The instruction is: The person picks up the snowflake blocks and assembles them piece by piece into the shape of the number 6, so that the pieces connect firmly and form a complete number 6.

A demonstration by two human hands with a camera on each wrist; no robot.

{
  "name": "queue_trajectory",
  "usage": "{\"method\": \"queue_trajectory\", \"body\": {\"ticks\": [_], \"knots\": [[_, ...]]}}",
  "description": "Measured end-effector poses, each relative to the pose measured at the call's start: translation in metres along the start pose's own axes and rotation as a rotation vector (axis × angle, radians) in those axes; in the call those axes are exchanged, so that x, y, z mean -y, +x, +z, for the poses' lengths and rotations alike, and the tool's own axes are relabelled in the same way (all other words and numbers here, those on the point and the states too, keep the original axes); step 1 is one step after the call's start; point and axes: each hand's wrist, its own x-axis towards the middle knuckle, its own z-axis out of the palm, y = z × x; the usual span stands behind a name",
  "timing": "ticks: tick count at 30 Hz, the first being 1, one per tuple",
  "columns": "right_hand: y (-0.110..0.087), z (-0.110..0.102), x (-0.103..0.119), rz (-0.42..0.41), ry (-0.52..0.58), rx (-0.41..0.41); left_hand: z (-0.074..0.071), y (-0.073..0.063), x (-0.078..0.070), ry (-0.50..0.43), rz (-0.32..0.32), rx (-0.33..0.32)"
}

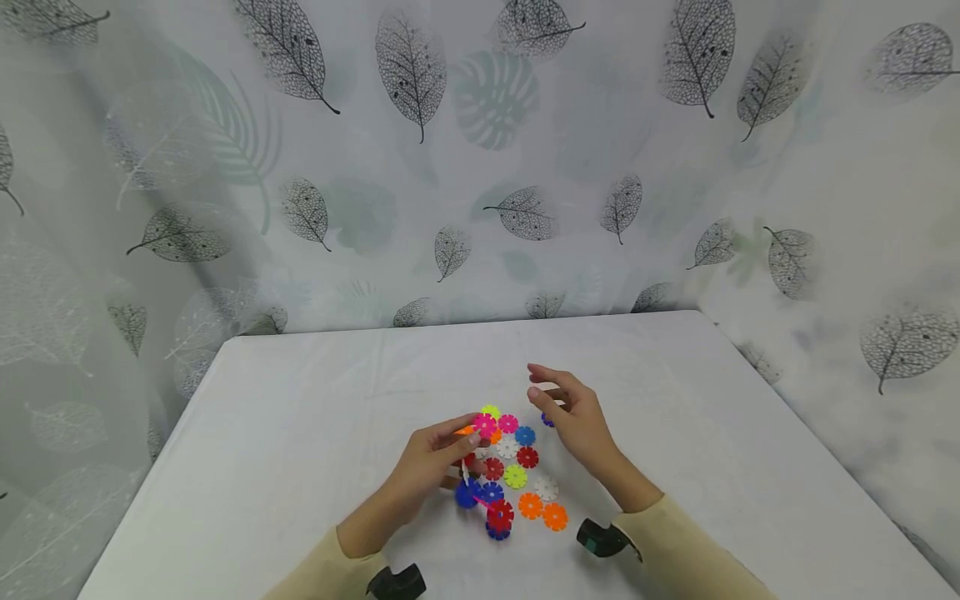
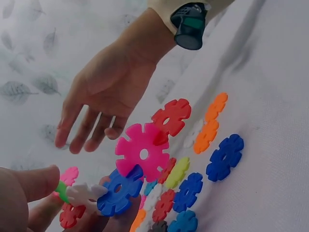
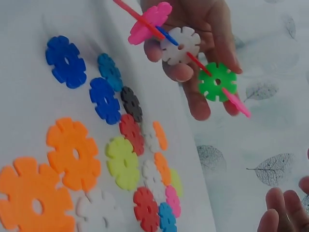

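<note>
Left grip (image 1: 431,460) clamped on disc chain (image 3: 189,41); right grip (image 1: 581,419) empty, apart. Loose discs (image 1: 515,477) on surface (image 1: 352,400) below, between grips. Likely linking step; next move probably calls for pinching one more.

White table (image 1: 300,433), pale backdrop (image 1: 585,92) behind it, dark veined leaf prints (image 1: 412,73)

Perhaps a home nook, with leaf-print curtains (image 1: 420,183) behind and beside a white table (image 1: 307,400).
</note>
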Motion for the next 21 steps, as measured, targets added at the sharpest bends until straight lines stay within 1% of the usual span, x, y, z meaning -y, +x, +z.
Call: {"method": "queue_trajectory", "body": {"ticks": [4,10,13,16,19,21], "knots": [[0.003,-0.005,-0.002,0.070,0.002,-0.041,-0.001,0.000,0.003,-0.027,0.005,-0.044],[0.002,-0.010,-0.010,0.140,-0.024,-0.041,-0.003,0.002,0.006,-0.052,-0.005,-0.083],[0.001,-0.011,-0.014,0.183,-0.072,-0.037,-0.003,0.002,0.006,-0.057,-0.008,-0.092],[0.001,-0.012,-0.019,0.226,-0.131,-0.022,-0.003,0.001,0.006,-0.068,-0.005,-0.086],[0.000,-0.012,-0.022,0.270,-0.187,0.004,-0.003,0.001,0.006,-0.079,-0.003,-0.079],[-0.001,-0.012,-0.023,0.294,-0.229,0.035,-0.003,0.001,0.007,-0.082,-0.004,-0.076]]}}
